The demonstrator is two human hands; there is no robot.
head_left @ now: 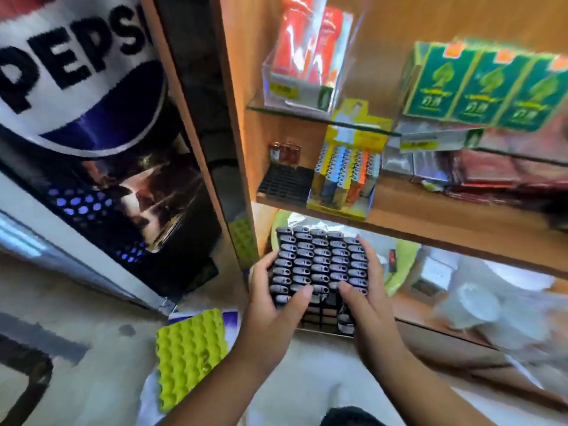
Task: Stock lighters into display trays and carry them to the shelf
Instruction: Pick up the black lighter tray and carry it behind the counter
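A black display tray (321, 322) packed with rows of dark lighters (319, 259) is held up in front of the wooden shelf (430, 219). My left hand (273, 305) grips its left side, thumb lying over the front lighters. My right hand (365, 290) grips the right side, thumb on top. A few slots at the tray's near edge stand empty. On the shelf sits another black tray (284, 179), nearly empty, with a few reddish lighters (284, 152) at its back.
A yellow display box of coloured lighters (344, 176) stands beside the black shelf tray. Green cartons (482, 84) and a clear box of red packs (304, 56) sit on a glass shelf above. A Pepsi cooler (86, 118) stands at left. Green egg trays (187, 352) lie on the floor.
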